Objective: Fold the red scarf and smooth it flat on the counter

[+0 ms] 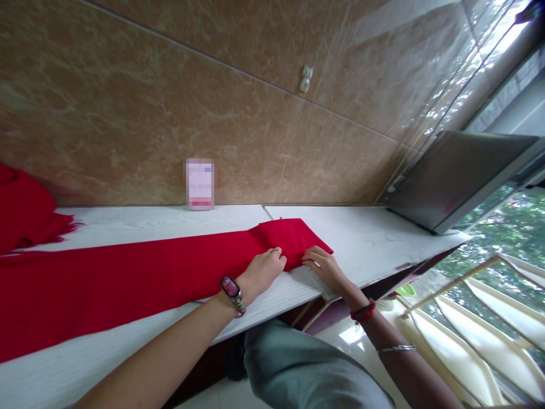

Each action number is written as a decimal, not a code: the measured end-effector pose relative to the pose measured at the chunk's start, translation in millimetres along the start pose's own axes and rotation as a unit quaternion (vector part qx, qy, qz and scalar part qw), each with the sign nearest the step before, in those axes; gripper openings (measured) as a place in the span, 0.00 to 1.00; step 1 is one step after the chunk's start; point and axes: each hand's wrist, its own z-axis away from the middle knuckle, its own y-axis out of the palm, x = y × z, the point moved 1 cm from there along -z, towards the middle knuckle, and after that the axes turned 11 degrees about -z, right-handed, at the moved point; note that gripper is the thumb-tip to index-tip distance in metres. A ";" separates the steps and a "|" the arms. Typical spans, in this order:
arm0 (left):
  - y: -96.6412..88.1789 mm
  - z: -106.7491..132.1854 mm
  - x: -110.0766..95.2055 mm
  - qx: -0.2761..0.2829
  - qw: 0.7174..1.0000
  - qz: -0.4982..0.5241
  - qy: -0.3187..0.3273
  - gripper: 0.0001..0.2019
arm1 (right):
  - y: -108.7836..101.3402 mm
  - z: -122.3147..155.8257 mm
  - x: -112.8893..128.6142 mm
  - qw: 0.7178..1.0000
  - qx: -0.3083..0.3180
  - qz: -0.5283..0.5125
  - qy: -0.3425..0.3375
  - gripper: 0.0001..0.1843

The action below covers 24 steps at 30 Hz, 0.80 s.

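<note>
A long strip of red cloth [140,278] lies along the white counter, with its right end folded over. My left hand [264,272] rests on that end near the front edge, fingers curled down against the fabric. Just to its right, my right hand [326,268] pinches the near edge of the fold between thumb and fingers. A corner of the cloth sticks out past the right fingers. The left fingertips are partly hidden from view.
A bunched red fabric [25,210] with a frayed edge lies at the far left. A blurred phone-like card [200,184] leans against the brown tiled wall [238,125]. A dark panel [460,176] stands at the right end of the white counter [361,233].
</note>
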 end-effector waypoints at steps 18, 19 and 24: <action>20.4 6.3 21.7 0.041 0.997 0.057 0.013 0.29 | -2.1 -8.8 15.1 0.996 0.022 0.081 -0.042 0.14; 22.6 7.4 21.2 0.054 0.996 0.069 0.011 0.31 | -2.4 -8.7 14.6 0.997 0.024 0.067 -0.036 0.14; 24.1 7.8 18.8 0.112 0.990 0.084 -0.030 0.34 | -5.3 -7.5 10.3 0.999 0.042 0.017 -0.003 0.12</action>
